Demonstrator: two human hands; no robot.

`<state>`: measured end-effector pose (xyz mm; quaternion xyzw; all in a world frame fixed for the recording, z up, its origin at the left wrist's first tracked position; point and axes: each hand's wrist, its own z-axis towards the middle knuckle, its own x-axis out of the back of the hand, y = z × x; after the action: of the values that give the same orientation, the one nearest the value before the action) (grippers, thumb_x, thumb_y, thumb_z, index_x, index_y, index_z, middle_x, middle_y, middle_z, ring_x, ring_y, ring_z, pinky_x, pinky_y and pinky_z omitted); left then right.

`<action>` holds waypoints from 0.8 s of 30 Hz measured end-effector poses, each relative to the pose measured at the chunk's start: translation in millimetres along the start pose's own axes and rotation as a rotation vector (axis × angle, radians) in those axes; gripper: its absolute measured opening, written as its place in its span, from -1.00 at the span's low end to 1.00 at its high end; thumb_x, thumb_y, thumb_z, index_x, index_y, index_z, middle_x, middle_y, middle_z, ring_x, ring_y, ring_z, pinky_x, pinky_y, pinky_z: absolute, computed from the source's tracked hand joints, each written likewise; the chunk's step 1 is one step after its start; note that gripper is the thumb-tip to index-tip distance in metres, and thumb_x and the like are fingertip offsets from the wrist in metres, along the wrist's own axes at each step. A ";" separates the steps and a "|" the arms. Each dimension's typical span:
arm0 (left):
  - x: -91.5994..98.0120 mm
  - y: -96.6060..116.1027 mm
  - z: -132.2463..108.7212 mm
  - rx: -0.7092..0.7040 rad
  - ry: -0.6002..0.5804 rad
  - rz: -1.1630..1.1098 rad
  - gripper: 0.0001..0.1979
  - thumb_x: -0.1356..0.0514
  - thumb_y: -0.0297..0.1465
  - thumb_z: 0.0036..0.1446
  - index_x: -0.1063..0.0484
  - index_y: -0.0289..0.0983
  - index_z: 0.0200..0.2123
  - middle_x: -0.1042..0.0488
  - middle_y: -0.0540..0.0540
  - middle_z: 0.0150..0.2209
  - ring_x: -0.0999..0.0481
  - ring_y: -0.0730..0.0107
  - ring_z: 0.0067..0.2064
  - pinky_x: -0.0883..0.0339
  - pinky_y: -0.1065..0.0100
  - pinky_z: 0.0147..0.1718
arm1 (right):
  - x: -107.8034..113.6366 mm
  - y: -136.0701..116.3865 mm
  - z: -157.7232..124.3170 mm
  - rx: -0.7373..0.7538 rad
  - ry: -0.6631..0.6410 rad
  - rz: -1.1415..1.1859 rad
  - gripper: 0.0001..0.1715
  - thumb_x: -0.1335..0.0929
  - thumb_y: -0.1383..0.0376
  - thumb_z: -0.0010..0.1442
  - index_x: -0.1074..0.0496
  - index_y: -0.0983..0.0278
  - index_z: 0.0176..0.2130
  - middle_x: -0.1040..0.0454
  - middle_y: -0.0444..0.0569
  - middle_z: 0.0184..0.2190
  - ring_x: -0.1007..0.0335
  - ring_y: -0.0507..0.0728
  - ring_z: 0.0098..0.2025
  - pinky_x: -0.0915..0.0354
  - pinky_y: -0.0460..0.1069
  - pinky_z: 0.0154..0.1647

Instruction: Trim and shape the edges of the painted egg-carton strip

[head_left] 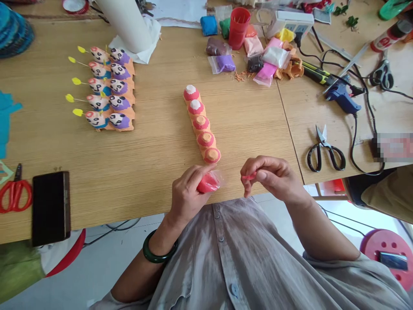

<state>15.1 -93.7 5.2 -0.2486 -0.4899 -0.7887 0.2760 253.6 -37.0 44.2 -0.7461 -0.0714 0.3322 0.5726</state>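
**Left hand (186,198) and right hand (269,177) closed on clay at front edge of wooden surface (135,172)**

Left hand: fingers wrapped around a clear plastic bag of red modelling clay (209,182), thumb on top; a dark green bangle (160,246) sits on the wrist. Right hand: closed, with a small pink clay scrap (249,175) pinched between thumb and fingers. The hands are apart, both over the front edge.

Orange egg-carton strip (202,125): five cups in a line, mid-surface, its near end just beside the left hand. Each cup carries a pink clay ring; the two far cups have white tops, the three near ones orange centres.

Toward the left edge: two rows of finished panda egg-cup figures (109,88), with a black phone (51,208) and red scissors (14,196) nearer the edge. Toward the far edge: bagged clay packets (266,58), a red cup (239,28) and a power strip (290,23). Toward the right: a blue glue gun (342,97) and black-handled scissors (325,150).
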 end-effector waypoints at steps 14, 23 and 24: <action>-7.0 1.3 -0.7 0.061 0.017 -0.016 -0.62 -0.36 -0.55 0.21 -0.55 -0.21 0.08 -0.69 -0.08 -0.15 -0.69 0.31 -0.14 -0.51 0.36 -0.09 | -8.7 20.7 11.7 -0.202 0.165 -0.051 -0.64 -0.50 0.08 0.28 -0.60 0.36 -0.20 -0.32 -0.21 -0.49 -0.13 -0.11 -0.59 -0.23 -0.17 -0.67; -8.0 4.4 -0.1 0.064 0.006 -0.031 -0.68 -0.35 -0.41 0.29 -0.54 -0.18 0.10 -0.68 -0.09 -0.12 -0.69 0.29 -0.11 -0.52 0.33 -0.09 | -29.8 19.4 7.0 0.041 0.226 -0.427 -0.73 -0.55 0.20 0.19 -0.52 0.30 -0.22 -0.32 -0.18 -0.43 -0.22 -0.04 -0.44 -0.24 -0.12 -0.48; -7.9 4.7 -0.4 0.068 0.003 -0.026 -0.68 -0.34 -0.41 0.30 -0.53 -0.19 0.11 -0.68 -0.09 -0.12 -0.68 0.29 -0.11 -0.52 0.34 -0.09 | -31.1 19.6 6.1 0.074 0.218 -0.459 -0.78 -0.54 0.22 0.21 -0.52 0.30 -0.23 -0.34 -0.17 -0.42 -0.22 -0.04 -0.43 -0.23 -0.11 -0.46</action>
<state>24.0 -94.3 2.8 -0.2316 -0.5192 -0.7755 0.2746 220.8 -53.8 38.6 -0.7205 -0.1646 0.1133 0.6641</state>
